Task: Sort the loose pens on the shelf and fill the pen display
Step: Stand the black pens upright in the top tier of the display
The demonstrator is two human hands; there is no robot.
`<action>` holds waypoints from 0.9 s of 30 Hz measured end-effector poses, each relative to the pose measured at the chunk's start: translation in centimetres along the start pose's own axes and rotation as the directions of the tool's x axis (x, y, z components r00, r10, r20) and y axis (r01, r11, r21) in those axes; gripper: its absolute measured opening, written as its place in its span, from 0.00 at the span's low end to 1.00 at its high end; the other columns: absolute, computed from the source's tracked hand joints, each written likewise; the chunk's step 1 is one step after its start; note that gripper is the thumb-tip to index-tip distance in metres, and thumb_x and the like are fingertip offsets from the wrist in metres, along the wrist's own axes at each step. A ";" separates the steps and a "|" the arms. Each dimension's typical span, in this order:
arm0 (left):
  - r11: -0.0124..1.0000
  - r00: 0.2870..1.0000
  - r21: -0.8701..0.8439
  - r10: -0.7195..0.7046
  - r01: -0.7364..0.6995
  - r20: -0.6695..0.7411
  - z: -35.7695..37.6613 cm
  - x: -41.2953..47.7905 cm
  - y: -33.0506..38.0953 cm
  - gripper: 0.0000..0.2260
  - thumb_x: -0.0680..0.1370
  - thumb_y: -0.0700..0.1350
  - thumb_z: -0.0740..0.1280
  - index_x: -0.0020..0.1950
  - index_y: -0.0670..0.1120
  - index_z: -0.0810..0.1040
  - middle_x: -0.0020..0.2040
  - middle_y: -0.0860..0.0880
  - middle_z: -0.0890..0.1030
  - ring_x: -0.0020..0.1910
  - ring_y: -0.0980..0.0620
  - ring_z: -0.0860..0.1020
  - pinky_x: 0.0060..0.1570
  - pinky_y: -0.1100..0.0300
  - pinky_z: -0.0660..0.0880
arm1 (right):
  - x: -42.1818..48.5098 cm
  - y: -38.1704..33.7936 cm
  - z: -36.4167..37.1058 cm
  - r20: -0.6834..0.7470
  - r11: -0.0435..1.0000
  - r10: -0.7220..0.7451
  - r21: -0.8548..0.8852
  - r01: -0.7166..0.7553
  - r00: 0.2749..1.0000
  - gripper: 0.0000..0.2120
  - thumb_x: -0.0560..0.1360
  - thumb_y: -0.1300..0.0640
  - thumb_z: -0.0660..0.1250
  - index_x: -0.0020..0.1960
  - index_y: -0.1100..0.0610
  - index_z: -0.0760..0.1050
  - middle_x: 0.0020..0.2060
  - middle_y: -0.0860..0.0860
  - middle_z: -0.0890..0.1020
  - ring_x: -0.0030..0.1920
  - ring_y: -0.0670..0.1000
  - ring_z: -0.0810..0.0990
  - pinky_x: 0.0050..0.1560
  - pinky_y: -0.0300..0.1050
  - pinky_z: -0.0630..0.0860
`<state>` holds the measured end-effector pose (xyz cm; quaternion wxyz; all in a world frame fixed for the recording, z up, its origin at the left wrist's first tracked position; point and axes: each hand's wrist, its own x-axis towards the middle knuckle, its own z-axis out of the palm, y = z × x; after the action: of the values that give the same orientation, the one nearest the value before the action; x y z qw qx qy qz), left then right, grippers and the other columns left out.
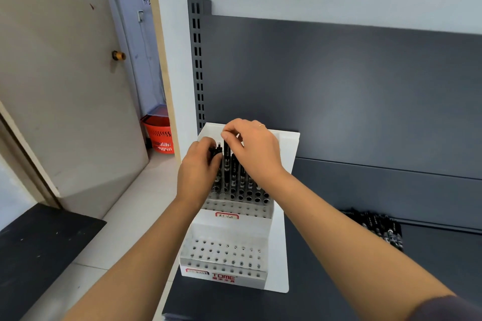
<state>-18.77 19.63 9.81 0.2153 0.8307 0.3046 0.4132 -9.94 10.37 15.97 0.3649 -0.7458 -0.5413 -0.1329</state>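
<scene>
Over the back tier of the display (229,229), our right hand (251,150) pinches one pen (226,164) by its top, likely to steer it into a hole. Beside it, our left hand (199,164) grips a bundle (215,151) as ready stock. Loose pens (378,227) lie right of the display.

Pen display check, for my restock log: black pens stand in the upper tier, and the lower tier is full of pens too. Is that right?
Not quite. The head view shows black pens standing in the upper tier of the pen display, but the lower tier holds only empty holes.
</scene>
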 end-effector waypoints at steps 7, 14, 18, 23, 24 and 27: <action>0.999 0.998 0.021 0.025 -0.026 0.059 -0.8 0.2 0.0 0.07 0.80 0.46 0.62 0.52 0.45 0.76 0.43 0.50 0.74 0.39 0.52 0.71 0.37 0.60 0.64 | 0.1 0.2 0.5 -0.066 1.000 -0.022 0.003 0.023 0.998 0.07 0.78 0.53 0.63 0.48 0.53 0.79 0.41 0.46 0.83 0.45 0.51 0.76 0.50 0.48 0.70; 0.994 0.989 0.080 0.067 -0.078 0.128 -1.2 0.4 -0.2 0.09 0.80 0.44 0.61 0.58 0.49 0.75 0.46 0.50 0.77 0.41 0.50 0.74 0.38 0.58 0.71 | -0.4 0.9 1.9 0.144 0.988 0.026 -0.154 -0.003 0.989 0.08 0.78 0.49 0.62 0.55 0.49 0.76 0.45 0.45 0.83 0.56 0.50 0.71 0.58 0.47 0.61; 0.998 0.991 0.026 0.051 -0.055 0.120 -1.3 0.5 -0.4 0.09 0.80 0.43 0.62 0.58 0.48 0.77 0.51 0.49 0.81 0.47 0.49 0.78 0.44 0.55 0.75 | -0.5 1.2 2.2 0.080 0.980 0.031 -0.199 -0.015 0.996 0.08 0.77 0.48 0.64 0.52 0.48 0.79 0.52 0.44 0.77 0.59 0.50 0.68 0.56 0.47 0.60; 0.998 0.990 0.048 0.028 -0.034 0.135 -1.6 0.5 -0.3 0.10 0.79 0.44 0.62 0.60 0.48 0.76 0.52 0.49 0.80 0.46 0.50 0.76 0.44 0.56 0.74 | -0.3 1.4 2.2 0.121 0.958 0.085 -0.284 -0.048 0.989 0.10 0.77 0.47 0.63 0.53 0.48 0.79 0.54 0.45 0.75 0.61 0.51 0.67 0.58 0.48 0.59; 0.998 0.990 0.047 0.025 -0.032 0.136 -1.6 0.4 -0.2 0.10 0.79 0.44 0.62 0.60 0.48 0.76 0.52 0.49 0.80 0.44 0.52 0.75 0.44 0.57 0.74 | -0.3 1.5 2.2 0.132 0.957 0.090 -0.286 -0.049 0.987 0.10 0.77 0.47 0.63 0.53 0.47 0.79 0.54 0.45 0.75 0.62 0.51 0.66 0.58 0.48 0.59; 0.999 0.995 0.040 0.025 -0.029 0.099 -1.7 0.4 0.0 0.10 0.79 0.44 0.62 0.60 0.48 0.74 0.50 0.49 0.78 0.43 0.52 0.74 0.43 0.56 0.73 | 0.0 1.4 1.8 0.147 0.964 0.071 -0.263 -0.030 0.987 0.12 0.77 0.46 0.63 0.57 0.47 0.76 0.57 0.45 0.74 0.63 0.51 0.66 0.60 0.48 0.60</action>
<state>-19.97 20.03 11.00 0.2074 0.8584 0.2908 0.3681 -9.04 11.41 14.19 0.2239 -0.8088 -0.5267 -0.1351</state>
